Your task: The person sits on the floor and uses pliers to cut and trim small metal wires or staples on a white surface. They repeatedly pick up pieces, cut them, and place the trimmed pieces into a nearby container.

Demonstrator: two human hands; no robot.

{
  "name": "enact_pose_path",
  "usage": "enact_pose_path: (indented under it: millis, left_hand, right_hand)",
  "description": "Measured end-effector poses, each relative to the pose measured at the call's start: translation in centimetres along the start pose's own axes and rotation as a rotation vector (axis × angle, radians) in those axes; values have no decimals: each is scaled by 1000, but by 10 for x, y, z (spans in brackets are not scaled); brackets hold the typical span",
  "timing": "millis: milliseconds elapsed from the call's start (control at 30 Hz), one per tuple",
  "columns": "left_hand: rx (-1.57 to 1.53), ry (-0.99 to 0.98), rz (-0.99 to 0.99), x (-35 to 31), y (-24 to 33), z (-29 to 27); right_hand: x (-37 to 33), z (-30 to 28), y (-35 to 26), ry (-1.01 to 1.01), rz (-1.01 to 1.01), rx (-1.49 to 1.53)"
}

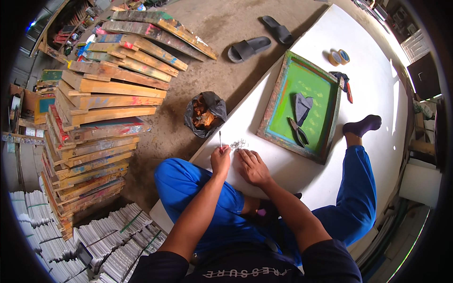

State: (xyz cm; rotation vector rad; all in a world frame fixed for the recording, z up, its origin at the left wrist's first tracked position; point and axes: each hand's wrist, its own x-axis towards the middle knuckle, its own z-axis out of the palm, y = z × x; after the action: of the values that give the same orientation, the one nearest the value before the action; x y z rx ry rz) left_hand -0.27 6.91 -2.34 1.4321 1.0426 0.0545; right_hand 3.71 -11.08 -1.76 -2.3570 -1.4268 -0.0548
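Observation:
My left hand (220, 162) is closed around a slim, screwdriver-like tool (220, 137), its thin shaft pointing away from me. Just right of it, a small heap of bent metal bits (238, 144), looking like pulled staples, lies on the white tabletop (214, 152). My right hand (254, 167) rests palm down with fingers stretched, the fingertips touching the near side of the heap. To the right lies a wooden printing screen frame (274, 96) with green mesh. On the mesh are pliers (298, 132) with dark handles and a folded grey cloth (302, 106).
Two tape rolls (339, 57) and a dark cloth with an orange-handled tool (348, 89) lie beyond the frame. A black bag of scraps (205, 114) stands on the floor, near black slides (249, 48). Stacked wooden frames (118, 101) rise at left. My socked foot (362, 125) rests on the table.

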Motion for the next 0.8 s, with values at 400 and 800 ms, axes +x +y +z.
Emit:
enact_pose_path:
  millis: [400,800]
  left_hand:
    - [319,-45,83,-5,-3,2]
    - [268,-12,149,-11,8,0]
  right_hand:
    - [40,21,-11,67,561,5]
    - [25,30,-33,98,777,-132]
